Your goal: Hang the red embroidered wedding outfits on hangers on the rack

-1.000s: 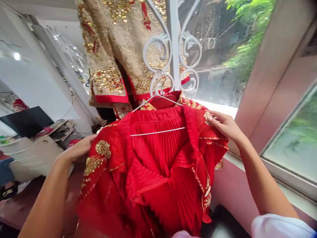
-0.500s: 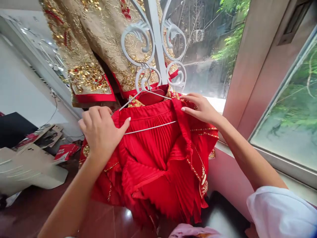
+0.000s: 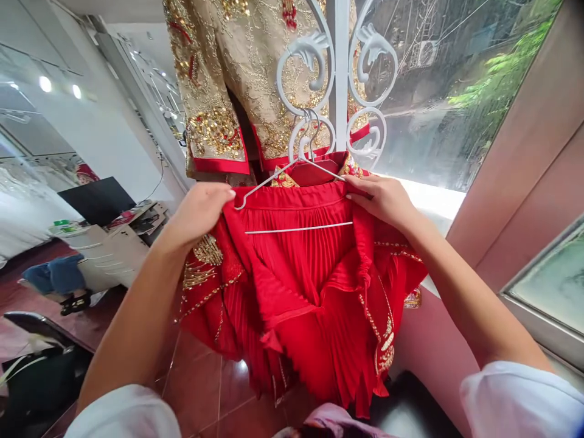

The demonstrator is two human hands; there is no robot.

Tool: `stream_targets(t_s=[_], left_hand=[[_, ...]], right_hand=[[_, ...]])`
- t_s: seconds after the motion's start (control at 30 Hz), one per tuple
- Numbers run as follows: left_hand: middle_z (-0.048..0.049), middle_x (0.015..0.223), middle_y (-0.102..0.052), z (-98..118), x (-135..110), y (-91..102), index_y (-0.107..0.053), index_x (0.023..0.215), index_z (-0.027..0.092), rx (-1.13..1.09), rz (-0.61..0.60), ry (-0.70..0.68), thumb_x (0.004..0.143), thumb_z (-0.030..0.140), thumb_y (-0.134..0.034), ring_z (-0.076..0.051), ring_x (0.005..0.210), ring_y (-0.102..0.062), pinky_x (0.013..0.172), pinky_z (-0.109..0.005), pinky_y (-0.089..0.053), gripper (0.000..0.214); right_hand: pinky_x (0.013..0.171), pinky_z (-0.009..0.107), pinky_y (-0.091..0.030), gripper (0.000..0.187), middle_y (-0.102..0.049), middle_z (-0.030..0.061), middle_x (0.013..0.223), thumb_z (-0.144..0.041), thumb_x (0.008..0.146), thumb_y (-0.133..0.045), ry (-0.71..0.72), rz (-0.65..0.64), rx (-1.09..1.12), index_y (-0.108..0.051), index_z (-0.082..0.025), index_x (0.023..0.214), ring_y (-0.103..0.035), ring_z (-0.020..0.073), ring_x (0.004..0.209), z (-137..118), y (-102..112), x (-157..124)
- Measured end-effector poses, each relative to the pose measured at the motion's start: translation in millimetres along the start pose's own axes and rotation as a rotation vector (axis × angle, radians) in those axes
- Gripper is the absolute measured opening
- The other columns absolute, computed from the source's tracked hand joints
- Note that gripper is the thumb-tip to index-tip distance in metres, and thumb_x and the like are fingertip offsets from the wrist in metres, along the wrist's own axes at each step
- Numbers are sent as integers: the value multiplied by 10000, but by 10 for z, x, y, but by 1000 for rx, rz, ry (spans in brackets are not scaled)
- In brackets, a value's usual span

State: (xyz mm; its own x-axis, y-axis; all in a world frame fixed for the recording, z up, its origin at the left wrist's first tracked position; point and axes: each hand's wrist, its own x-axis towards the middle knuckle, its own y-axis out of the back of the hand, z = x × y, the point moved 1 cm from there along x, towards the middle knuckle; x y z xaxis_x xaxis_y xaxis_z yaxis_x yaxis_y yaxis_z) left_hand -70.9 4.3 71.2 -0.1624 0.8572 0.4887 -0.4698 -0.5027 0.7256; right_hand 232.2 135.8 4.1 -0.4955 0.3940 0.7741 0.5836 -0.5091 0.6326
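Observation:
A red pleated skirt [image 3: 292, 267] hangs by its waistband on a white wire hanger [image 3: 298, 229], whose hooked left end shows in front of the cloth. My left hand [image 3: 203, 210] is closed in a pinch on the waistband's left corner. At the right corner, my right hand [image 3: 381, 198] grips the same band between thumb and fingers. Behind the skirt hangs a red garment with gold embroidery [image 3: 207, 252]; its collar rises above the waistband. The metal hanger hooks [image 3: 311, 121] meet at the white scrollwork.
A white scrolled metal rack [image 3: 341, 79] stands behind the clothes, with a gold-sequined garment [image 3: 214, 131] hanging there. The window [image 3: 420, 121] is on the right. At left are a cabinet [image 3: 98, 249], a dark monitor [image 3: 98, 201], a person's jeans-clad legs [image 3: 57, 274] and a black chair [image 3: 36, 328].
My left hand has gone from spread fingers to a pinch on the waistband's left corner, and the hanger's left end now shows. The right hand keeps its place. The view has swung left.

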Motion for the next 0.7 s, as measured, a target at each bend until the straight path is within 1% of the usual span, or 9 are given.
stream_targets(t_s=[0.07, 0.13, 0.2, 0.3, 0.4, 0.47, 0.53, 0.6, 0.7], left_hand=[[37, 573, -355, 55, 92, -17, -361, 619, 165, -266, 76, 31, 827, 191, -344, -43, 502, -321, 525, -168, -289, 210], [32, 593, -342, 125, 128, -70, -355, 625, 177, -342, 136, 24, 818, 168, -354, -56, 522, -321, 526, -182, -295, 192], [31, 583, -282, 181, 91, -123, -312, 586, 187, -239, 180, -39, 824, 199, -386, -65, 521, -290, 528, -195, -273, 250], [29, 557, -271, 185, -120, -215, -298, 539, 179, 154, 248, -126, 827, 272, -440, -76, 519, -289, 563, -218, -281, 335], [-18, 714, -504, 85, -542, -430, -486, 696, 171, 471, 308, -96, 829, 288, -474, -152, 683, -476, 675, -280, -390, 177], [-64, 854, -555, -20, -932, -668, -527, 850, 171, 478, 400, -61, 833, 306, -496, -206, 831, -531, 766, -324, -427, 139], [-83, 862, -559, -159, -1340, -944, -524, 901, 158, 413, 494, -6, 824, 363, -533, -225, 855, -539, 816, -350, -440, 219], [-135, 970, -561, -348, -1686, -1186, -511, 1023, 125, 367, 534, 135, 794, 419, -581, -262, 937, -537, 859, -389, -440, 379], [-114, 918, -601, -640, -1982, -1371, -546, 991, 145, 257, 383, 328, 834, 438, -541, -252, 875, -573, 755, -346, -457, 333]], right_hand=[[733, 300, -468, 403, -671, 92, 1086, -316, 894, -498, 1, -12, -43, -570, -194, 1272, -641, 221, 892, -13, -15, -5], [731, 304, -469, 404, -678, 90, 1045, -316, 894, -496, -15, -13, -65, -568, -189, 1270, -637, 221, 871, -10, -34, 2], [750, 318, -471, 406, -673, 85, 1027, -320, 891, -497, -45, -2, -74, -562, -193, 1272, -628, 225, 874, -4, -50, 13], [819, 372, -461, 452, -635, 103, 1085, -317, 895, -482, -92, 19, -101, -500, -190, 1328, -594, 248, 957, -103, -50, -37], [951, 465, -389, 545, -521, 151, 1265, -330, 885, -493, -168, 141, -176, -398, -172, 1398, -486, 300, 1154, -447, -58, -321], [1020, 495, -322, 610, -428, 164, 1360, -378, 862, -538, -270, 302, -219, -364, -173, 1409, -400, 318, 1248, -745, -122, -681], [1020, 481, -325, 696, -431, 173, 1339, -437, 809, -606, -405, 434, -216, -354, -169, 1400, -415, 312, 1230, -974, -254, -1117], [957, 466, -376, 748, -489, 199, 1247, -475, 761, -652, -589, 449, -166, -384, -115, 1359, -471, 317, 1151, -1055, -419, -1518], [699, 303, -430, 314, -590, 67, 824, -411, 806, -613, -718, 363, 69, -574, -134, 947, -550, 181, 751, -984, -572, -1868]])
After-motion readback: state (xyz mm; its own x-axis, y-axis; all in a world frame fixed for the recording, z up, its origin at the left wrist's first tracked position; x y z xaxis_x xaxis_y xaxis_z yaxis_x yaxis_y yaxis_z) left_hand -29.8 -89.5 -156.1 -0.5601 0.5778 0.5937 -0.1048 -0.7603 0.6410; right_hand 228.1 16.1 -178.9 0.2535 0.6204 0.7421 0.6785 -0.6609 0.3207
